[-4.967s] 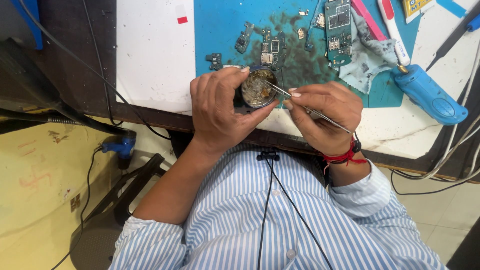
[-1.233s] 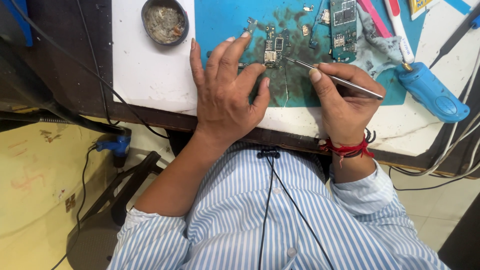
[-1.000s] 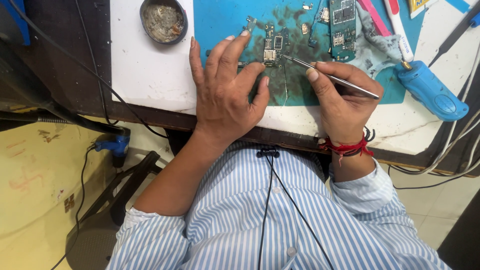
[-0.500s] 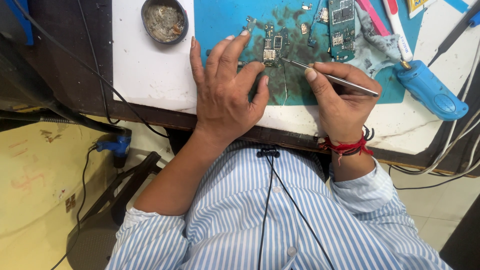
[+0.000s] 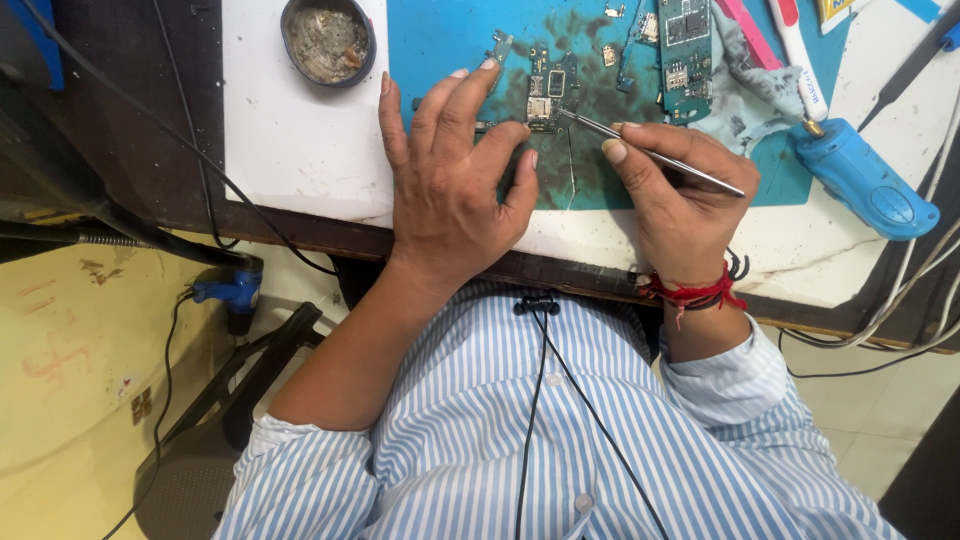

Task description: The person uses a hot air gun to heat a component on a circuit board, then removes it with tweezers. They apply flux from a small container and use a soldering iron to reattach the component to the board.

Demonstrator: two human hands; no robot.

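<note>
My left hand point(image 5: 455, 180) lies flat on the blue work mat point(image 5: 440, 40), fingers spread, with its fingertips pressing beside a small green circuit board point(image 5: 548, 95). My right hand point(image 5: 680, 195) grips thin metal tweezers point(image 5: 640, 152) like a pen. The tweezer tip touches the right edge of that small board. A longer green circuit board point(image 5: 683, 45) lies further right on the mat, apart from both hands.
A round dark tin of dirty paste point(image 5: 328, 40) sits on the white table point(image 5: 290, 140) at the upper left. A blue handled tool point(image 5: 862, 178) lies at the right, with a crumpled grey-blue cloth point(image 5: 745, 85) and a white and red tool point(image 5: 795, 45). Cables point(image 5: 900, 300) trail off the right edge.
Five seconds ago my left hand held the round tin near my chest; it now sits at the table's upper left. Over the last second both hands have barely moved on the small board.
</note>
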